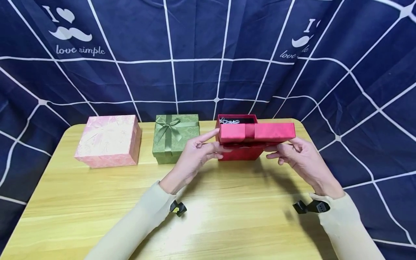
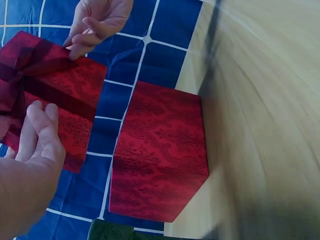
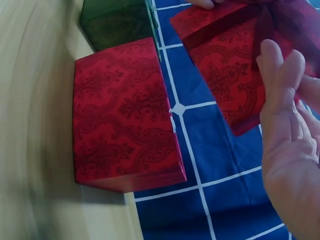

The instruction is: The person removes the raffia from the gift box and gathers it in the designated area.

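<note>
Both hands hold the red lid [image 1: 273, 132] of a gift box, raised over the near part of its red box base [image 1: 241, 154]. My left hand [image 1: 195, 155] grips the lid's left end between thumb and fingers, and my right hand [image 1: 300, 159] grips the right end. The lid is tilted, with its dark red ribbon bow [image 2: 20, 75] visible in the left wrist view. Through the uncovered far part of the base, a pale, stringy item [image 1: 229, 121] shows against a dark interior; its kind is unclear.
A green gift box [image 1: 177, 135] with a ribbon bow stands left of the red base. Farther left is a pink gift box [image 1: 107, 141], its lid on. All stand along the far side of the wooden table [image 1: 208, 216], before a blue checked cloth [image 1: 195, 79].
</note>
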`<state>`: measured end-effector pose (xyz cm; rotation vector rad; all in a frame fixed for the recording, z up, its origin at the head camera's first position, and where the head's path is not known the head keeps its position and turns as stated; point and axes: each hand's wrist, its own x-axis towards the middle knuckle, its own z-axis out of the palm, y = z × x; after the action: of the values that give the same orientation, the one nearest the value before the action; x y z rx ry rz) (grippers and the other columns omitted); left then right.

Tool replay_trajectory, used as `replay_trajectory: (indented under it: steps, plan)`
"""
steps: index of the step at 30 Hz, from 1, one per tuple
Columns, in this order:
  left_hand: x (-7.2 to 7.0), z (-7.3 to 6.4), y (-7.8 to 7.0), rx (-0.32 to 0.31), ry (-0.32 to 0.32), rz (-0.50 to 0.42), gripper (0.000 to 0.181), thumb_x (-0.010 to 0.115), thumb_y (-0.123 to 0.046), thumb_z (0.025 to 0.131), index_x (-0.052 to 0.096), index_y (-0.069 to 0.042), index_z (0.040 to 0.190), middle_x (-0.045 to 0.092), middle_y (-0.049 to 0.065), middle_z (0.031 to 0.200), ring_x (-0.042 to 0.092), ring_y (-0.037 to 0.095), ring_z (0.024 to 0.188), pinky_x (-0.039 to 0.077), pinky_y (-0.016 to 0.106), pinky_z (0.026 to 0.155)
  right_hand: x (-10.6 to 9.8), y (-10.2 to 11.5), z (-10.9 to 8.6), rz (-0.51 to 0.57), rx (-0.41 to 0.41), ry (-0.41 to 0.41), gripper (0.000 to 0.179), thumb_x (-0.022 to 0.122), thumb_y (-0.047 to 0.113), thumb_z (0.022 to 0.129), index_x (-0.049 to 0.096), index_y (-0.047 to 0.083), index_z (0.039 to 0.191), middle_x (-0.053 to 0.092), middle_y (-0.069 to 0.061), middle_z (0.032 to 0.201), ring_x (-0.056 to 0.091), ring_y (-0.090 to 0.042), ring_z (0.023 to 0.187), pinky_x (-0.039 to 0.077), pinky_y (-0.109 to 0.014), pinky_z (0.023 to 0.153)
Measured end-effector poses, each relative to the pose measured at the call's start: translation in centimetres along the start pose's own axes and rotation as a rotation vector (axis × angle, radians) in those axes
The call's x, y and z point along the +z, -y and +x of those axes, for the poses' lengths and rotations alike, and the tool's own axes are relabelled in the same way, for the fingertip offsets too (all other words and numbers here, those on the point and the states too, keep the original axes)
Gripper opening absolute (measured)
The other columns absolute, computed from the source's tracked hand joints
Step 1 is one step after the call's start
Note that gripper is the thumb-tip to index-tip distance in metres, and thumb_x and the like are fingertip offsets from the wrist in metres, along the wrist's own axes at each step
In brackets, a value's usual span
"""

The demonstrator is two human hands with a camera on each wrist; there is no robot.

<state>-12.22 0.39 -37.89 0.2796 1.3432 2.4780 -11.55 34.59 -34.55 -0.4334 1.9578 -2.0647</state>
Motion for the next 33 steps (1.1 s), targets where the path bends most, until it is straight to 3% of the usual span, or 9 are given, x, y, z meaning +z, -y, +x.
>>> replay_trajectory:
  steps: [2, 4, 6, 10, 16, 23, 28, 33]
  plan:
    - [-0.1, 0.0, 0.0, -0.001, -0.01, -0.037, 0.038, 0.057, -0.003, 0.104, 0.07, 0.003, 0.139, 0.079, 0.01, 0.104, 0.076, 0.022, 0.094, 0.063, 0.037, 0.088, -0.1, -0.1, -0.1, 0.095, -0.02, 0.035, 0.04, 0.042, -0.005, 0.115, 0.059, -0.002, 0.151, 0.071, -0.014, 0.138, 0.078, -0.024, 0.104, 0.06, -0.026, 0.078]
    - [-0.1, -0.1, 0.0, 0.003, -0.036, -0.034, 0.032, 0.059, -0.009, 0.107, 0.075, 0.003, 0.132, 0.078, 0.009, 0.111, 0.074, 0.019, 0.09, 0.063, 0.035, 0.085, -0.2, -0.2, -0.2, 0.201, -0.037, 0.078, 0.045, 0.035, -0.006, 0.116, 0.053, -0.004, 0.157, 0.063, -0.014, 0.15, 0.075, -0.022, 0.112, 0.061, -0.027, 0.086]
    - [0.0, -0.1, 0.1, 0.0, -0.061, -0.003, 0.032, 0.064, -0.015, 0.11, 0.075, -0.001, 0.137, 0.077, 0.012, 0.122, 0.072, 0.017, 0.088, 0.062, 0.033, 0.084, -0.1, -0.2, -0.3, 0.284, -0.053, 0.109, 0.048, 0.03, -0.005, 0.116, 0.045, -0.006, 0.162, 0.053, -0.015, 0.159, 0.071, -0.022, 0.12, 0.06, -0.03, 0.093]
    - [0.5, -0.3, 0.4, -0.006, -0.102, 0.063, 0.035, 0.072, -0.014, 0.108, 0.073, -0.001, 0.14, 0.069, 0.017, 0.142, 0.074, 0.016, 0.087, 0.063, 0.032, 0.082, 0.2, -0.3, -0.7, 0.296, -0.044, 0.108, 0.047, 0.029, 0.004, 0.119, 0.046, -0.006, 0.162, 0.049, -0.016, 0.163, 0.066, -0.021, 0.131, 0.057, -0.034, 0.1]
    - [0.7, -0.5, 0.6, 0.009, -0.128, 0.107, 0.034, 0.078, -0.014, 0.103, 0.077, -0.003, 0.135, 0.074, 0.015, 0.132, 0.073, 0.017, 0.079, 0.061, 0.029, 0.073, 0.7, -0.5, -0.9, 0.236, -0.017, 0.054, 0.045, 0.033, 0.005, 0.118, 0.053, -0.001, 0.158, 0.06, -0.014, 0.153, 0.074, -0.021, 0.118, 0.061, -0.037, 0.094]
    - [0.6, -1.0, 0.6, -0.02, -0.103, 0.161, 0.036, 0.082, -0.013, 0.1, 0.078, -0.008, 0.136, 0.078, 0.008, 0.096, 0.069, 0.015, 0.075, 0.055, 0.028, 0.064, 1.2, -0.6, -1.5, 0.093, 0.003, -0.028, 0.043, 0.042, 0.001, 0.116, 0.054, 0.0, 0.158, 0.057, -0.014, 0.153, 0.069, -0.02, 0.122, 0.06, -0.034, 0.097]
    - [0.4, -1.4, 0.6, -0.056, -0.03, 0.236, 0.037, 0.082, -0.009, 0.098, 0.076, -0.009, 0.135, 0.078, 0.008, 0.094, 0.068, 0.017, 0.078, 0.055, 0.03, 0.068, 1.5, -0.9, -2.3, -0.004, 0.018, -0.076, 0.043, 0.049, -0.004, 0.113, 0.056, 0.001, 0.154, 0.065, -0.009, 0.131, 0.067, -0.016, 0.11, 0.061, -0.03, 0.09]
    - [0.5, -1.9, 0.7, -0.051, 0.008, 0.313, 0.038, 0.081, -0.005, 0.096, 0.073, -0.006, 0.133, 0.075, 0.01, 0.108, 0.07, 0.021, 0.081, 0.056, 0.028, 0.07, 1.8, -1.1, -2.9, -0.15, 0.037, -0.109, 0.044, 0.054, -0.002, 0.112, 0.055, 0.004, 0.156, 0.06, -0.007, 0.141, 0.059, -0.016, 0.12, 0.056, -0.024, 0.094]
